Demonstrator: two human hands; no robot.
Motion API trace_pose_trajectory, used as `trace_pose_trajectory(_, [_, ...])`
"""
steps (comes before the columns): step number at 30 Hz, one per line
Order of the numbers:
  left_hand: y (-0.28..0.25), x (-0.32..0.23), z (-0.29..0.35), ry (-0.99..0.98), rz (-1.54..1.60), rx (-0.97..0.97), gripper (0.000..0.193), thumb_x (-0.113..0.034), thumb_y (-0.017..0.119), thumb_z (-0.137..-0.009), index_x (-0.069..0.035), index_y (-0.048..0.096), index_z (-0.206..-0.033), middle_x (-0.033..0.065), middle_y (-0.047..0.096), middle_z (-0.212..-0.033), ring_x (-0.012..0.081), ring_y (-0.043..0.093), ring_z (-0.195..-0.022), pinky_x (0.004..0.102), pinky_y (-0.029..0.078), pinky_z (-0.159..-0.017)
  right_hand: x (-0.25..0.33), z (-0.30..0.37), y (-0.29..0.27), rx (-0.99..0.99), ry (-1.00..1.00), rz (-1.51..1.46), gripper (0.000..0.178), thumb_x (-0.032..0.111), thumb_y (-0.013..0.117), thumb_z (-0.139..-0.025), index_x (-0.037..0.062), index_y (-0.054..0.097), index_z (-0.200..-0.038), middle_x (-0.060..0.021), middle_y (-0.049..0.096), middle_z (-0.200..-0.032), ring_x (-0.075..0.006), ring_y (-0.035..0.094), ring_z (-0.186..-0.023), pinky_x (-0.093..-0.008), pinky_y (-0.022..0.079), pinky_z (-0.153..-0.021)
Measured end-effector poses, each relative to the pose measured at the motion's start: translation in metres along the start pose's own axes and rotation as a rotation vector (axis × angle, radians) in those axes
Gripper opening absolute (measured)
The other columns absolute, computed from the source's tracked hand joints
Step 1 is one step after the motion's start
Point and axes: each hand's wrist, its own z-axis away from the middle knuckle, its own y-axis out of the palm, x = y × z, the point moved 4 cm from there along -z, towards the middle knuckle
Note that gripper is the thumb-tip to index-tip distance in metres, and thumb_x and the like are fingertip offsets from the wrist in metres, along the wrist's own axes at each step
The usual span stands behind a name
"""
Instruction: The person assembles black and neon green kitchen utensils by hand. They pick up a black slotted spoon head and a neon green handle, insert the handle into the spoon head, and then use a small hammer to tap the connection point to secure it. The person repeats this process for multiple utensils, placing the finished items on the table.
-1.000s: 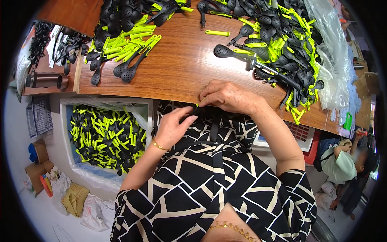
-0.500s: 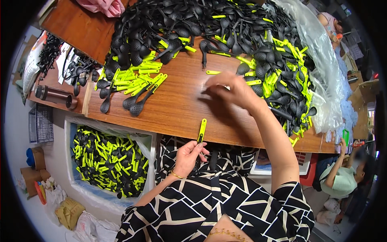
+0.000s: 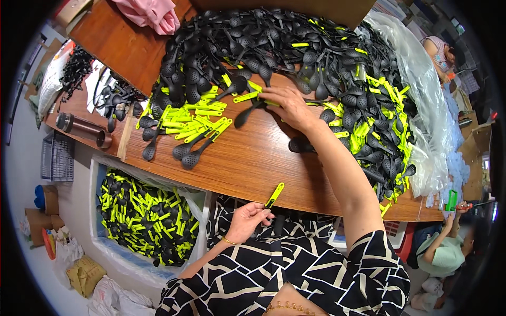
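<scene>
My left hand [image 3: 246, 222], near the table's front edge, pinches a black utensil by its lime-green handle [image 3: 275, 194]; its lower part is hidden by my fingers and lap. Out over the table, my right hand [image 3: 287, 105] is closed on the shaft of a black spoon [image 3: 244, 117], its bowl pointing toward me and left. A lime handle [image 3: 245, 97] lies right beside those fingertips. Another black bowl [image 3: 300, 145] shows just under my right forearm.
A big heap of black spoons [image 3: 247, 39] and slotted spoons covers the table's far side. Lime-handled ones lie in a bunch [image 3: 192, 124] at left. Below, a lined bin [image 3: 95, 205] holds many more. A brown flask [image 3: 79, 126] lies left; plastic sheeting [image 3: 416, 105] borders the right.
My right hand has moved farther away and slightly left, and now has a black spoon in it. The left hand keeps its pinch on the lime handle. The view has shifted slightly.
</scene>
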Motion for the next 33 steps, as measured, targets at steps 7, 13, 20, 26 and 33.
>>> trace_pose_trajectory(7, [0.0,-0.001,-0.002,-0.002,-0.007,0.041,0.019,-0.008,0.066,-0.104,0.005,0.065,-0.119,0.0142,0.077,-0.103,0.0146,0.073,-0.081,0.0268,0.06,-0.076,0.002,0.059,-0.066,-0.114,0.039,-0.031,0.019,0.021,0.084,-0.084,0.0136,0.079,-0.101,-0.0036,0.076,-0.095,-0.0245,0.07,-0.1,-0.0441,0.047,-0.104])
trace_pose_trajectory(13, [0.002,0.001,-0.001,0.001,-0.018,0.0,0.019,-0.01,0.065,-0.105,0.004,0.065,-0.119,0.0124,0.077,-0.101,0.0129,0.073,-0.078,0.0263,0.06,-0.073,0.049,0.089,-0.116,-0.196,0.079,0.146,0.018,0.012,0.085,-0.078,0.0081,0.069,-0.086,-0.0076,0.072,-0.091,-0.029,0.069,-0.092,-0.0416,0.052,-0.088])
trace_pose_trajectory(20, [0.0,-0.006,0.01,-0.005,-0.065,-0.038,0.021,-0.013,0.064,-0.106,0.003,0.064,-0.12,0.0117,0.075,-0.096,0.0168,0.073,-0.077,0.0277,0.057,-0.071,0.118,0.146,-0.073,0.009,0.068,0.003,0.019,0.002,0.074,-0.083,0.0076,0.066,-0.099,-0.0101,0.071,-0.098,-0.0324,0.071,-0.092,-0.0422,0.058,-0.082])
trace_pose_trajectory(26, [0.006,-0.014,0.008,0.011,-0.071,-0.067,0.021,-0.016,0.064,-0.107,0.0,0.064,-0.12,0.0091,0.076,-0.095,0.0142,0.073,-0.077,0.0261,0.055,-0.068,0.159,0.159,-0.028,0.154,0.131,-0.211,0.034,0.003,0.068,-0.089,0.0029,0.068,-0.123,-0.0158,0.063,-0.129,-0.0343,0.068,-0.112,-0.0411,0.058,-0.097])
trace_pose_trajectory(33, [0.003,-0.015,0.006,-0.006,-0.031,-0.057,0.023,-0.017,0.067,-0.106,0.0,0.065,-0.119,0.012,0.075,-0.097,0.0176,0.074,-0.078,0.028,0.057,-0.068,0.147,0.138,-0.053,0.384,-0.083,0.1,0.032,0.009,0.066,-0.088,0.0087,0.071,-0.119,-0.0054,0.067,-0.126,-0.0251,0.07,-0.109,-0.0373,0.06,-0.091])
